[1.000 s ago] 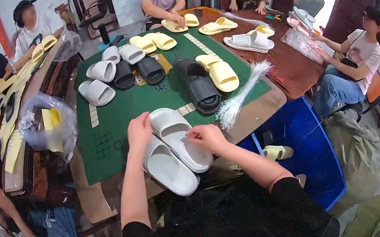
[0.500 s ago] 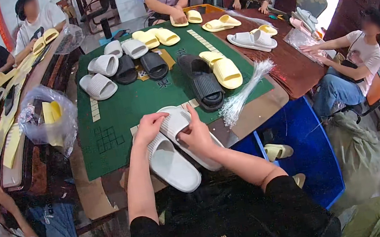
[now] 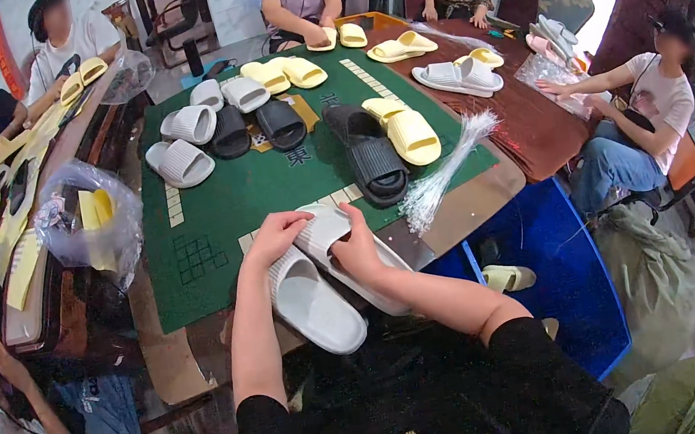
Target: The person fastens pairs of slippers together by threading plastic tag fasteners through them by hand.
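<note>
Both hands, left (image 3: 277, 233) and right (image 3: 359, 247), grip a pair of pale grey foam slide sandals (image 3: 324, 294) at the table (image 3: 213, 239) edge; soles should be kept aligned.

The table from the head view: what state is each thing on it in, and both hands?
Left hand: fingers on the front of a pale grey slide.
Right hand: gripping the second slide.
Pale grey slides: paired side by side, at the table edge.
Black slides: lying flat, untouched.
Yellow slides: flat beside the black ones.
Clear plastic ties: loose bundle, fanned out.
Green mat: spread flat.
</note>
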`<move>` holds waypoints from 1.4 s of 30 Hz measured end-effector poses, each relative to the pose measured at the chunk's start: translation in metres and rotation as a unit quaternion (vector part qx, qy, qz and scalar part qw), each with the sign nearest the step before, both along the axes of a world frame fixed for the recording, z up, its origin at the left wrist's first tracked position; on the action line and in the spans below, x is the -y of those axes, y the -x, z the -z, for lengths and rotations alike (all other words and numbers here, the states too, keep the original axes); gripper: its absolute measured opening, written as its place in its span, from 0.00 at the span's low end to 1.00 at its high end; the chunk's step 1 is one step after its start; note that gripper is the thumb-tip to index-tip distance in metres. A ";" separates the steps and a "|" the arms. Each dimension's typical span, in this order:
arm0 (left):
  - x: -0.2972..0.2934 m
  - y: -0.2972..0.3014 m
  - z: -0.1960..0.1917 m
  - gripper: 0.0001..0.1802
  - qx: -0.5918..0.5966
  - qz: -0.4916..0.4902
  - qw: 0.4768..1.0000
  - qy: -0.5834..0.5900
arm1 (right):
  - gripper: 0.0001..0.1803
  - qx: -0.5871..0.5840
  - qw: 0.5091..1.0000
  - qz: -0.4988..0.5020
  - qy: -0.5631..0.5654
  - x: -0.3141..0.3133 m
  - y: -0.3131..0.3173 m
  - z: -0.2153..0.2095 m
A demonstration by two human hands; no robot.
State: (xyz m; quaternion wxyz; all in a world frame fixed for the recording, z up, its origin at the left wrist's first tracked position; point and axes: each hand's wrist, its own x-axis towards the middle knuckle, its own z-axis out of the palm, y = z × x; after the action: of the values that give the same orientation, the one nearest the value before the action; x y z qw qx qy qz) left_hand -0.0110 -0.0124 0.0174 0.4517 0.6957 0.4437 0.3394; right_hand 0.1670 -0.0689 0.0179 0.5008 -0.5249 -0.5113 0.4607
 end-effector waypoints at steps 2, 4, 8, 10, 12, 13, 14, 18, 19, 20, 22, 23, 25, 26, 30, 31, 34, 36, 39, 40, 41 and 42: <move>-0.001 -0.013 -0.010 0.14 -0.012 0.011 1.000 0.001 | 0.39 0.050 0.990 0.062 -0.113 -0.021 -0.003 0.036; 0.004 -0.006 -0.007 0.14 0.023 -0.001 1.000 0.014 | 0.39 -0.001 0.997 0.036 -0.075 -0.015 0.001 0.023; 0.003 -0.002 0.001 0.14 0.011 -0.028 0.999 0.024 | 0.38 0.066 0.983 0.048 -0.163 -0.005 0.004 0.018; 0.005 -0.007 -0.001 0.14 -0.004 -0.037 0.999 0.004 | 0.38 0.060 0.985 0.048 -0.153 -0.007 0.001 0.019; 0.004 -0.009 0.002 0.13 -0.016 -0.065 0.996 -0.054 | 0.37 0.048 0.990 0.036 -0.125 -0.009 -0.001 0.017; 0.003 -0.007 0.006 0.13 -0.017 -0.066 0.996 -0.053 | 0.37 0.052 0.986 0.041 -0.154 -0.012 0.000 0.023; 0.001 -0.006 0.010 0.12 -0.023 -0.090 0.994 -0.061 | 0.37 0.051 0.986 0.041 -0.154 -0.011 0.000 0.026; -0.003 -0.004 0.014 0.11 0.074 -0.160 0.984 0.000 | 0.38 0.009 0.997 -0.025 -0.072 -0.005 -0.006 0.007; -0.001 -0.006 0.010 0.12 0.086 -0.176 0.980 0.019 | 0.39 0.037 0.995 -0.032 -0.092 -0.007 -0.009 0.011; -0.001 -0.008 0.011 0.11 0.095 -0.192 0.977 0.002 | 0.41 0.049 0.994 -0.055 -0.086 -0.006 -0.016 0.014; 0.002 -0.005 0.011 0.11 0.094 -0.235 0.967 -0.017 | 0.43 0.062 0.992 -0.094 -0.054 0.003 -0.020 -0.004; 0.002 -0.005 0.009 0.11 0.096 -0.235 0.967 -0.015 | 0.46 0.035 0.992 -0.120 0.004 0.006 -0.023 -0.015; 0.004 -0.008 0.002 0.10 0.149 -0.279 0.948 -0.043 | 0.46 0.057 0.980 -0.186 0.050 0.000 -0.036 -0.008; 0.001 -0.008 0.004 0.11 0.183 -0.284 0.941 -0.034 | 0.49 0.111 0.971 -0.208 -0.045 -0.005 -0.043 0.005; -0.001 -0.002 0.003 0.11 0.197 -0.287 0.936 -0.050 | 0.35 0.340 0.897 -0.266 -0.093 -0.003 -0.060 -0.047; -0.001 -0.001 0.002 0.11 0.198 -0.293 0.934 -0.052 | 0.30 0.368 0.882 -0.271 -0.118 -0.008 -0.058 -0.059; -0.002 -0.002 0.002 0.11 0.214 -0.290 0.931 -0.053 | 0.21 0.296 0.922 -0.191 -0.159 -0.027 -0.037 -0.082; -0.001 0.000 0.005 0.11 0.238 -0.299 0.922 -0.056 | 0.21 0.248 0.934 -0.183 -0.179 -0.046 -0.013 -0.087; 0.002 -0.006 -0.002 0.12 0.261 -0.310 0.911 -0.075 | 0.24 0.226 0.941 -0.195 -0.160 -0.082 0.012 -0.062; 0.004 -0.005 -0.004 0.12 0.257 -0.322 0.907 -0.087 | 0.25 0.198 0.946 -0.223 -0.127 -0.090 0.020 -0.054; 0.001 0.000 0.003 0.13 0.264 -0.324 0.905 -0.084 | 0.24 0.159 0.954 -0.241 -0.079 -0.096 0.026 -0.046; 0.003 0.000 0.004 0.13 0.253 -0.329 0.905 -0.091 | 0.21 0.107 0.959 -0.259 -0.032 -0.097 0.032 -0.039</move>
State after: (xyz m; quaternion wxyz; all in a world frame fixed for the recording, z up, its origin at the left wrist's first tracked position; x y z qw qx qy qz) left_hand -0.0110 -0.0152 0.0138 0.3458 0.4389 0.4852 0.6725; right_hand 0.1354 0.0284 0.0572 0.3231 -0.4047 -0.6948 0.4991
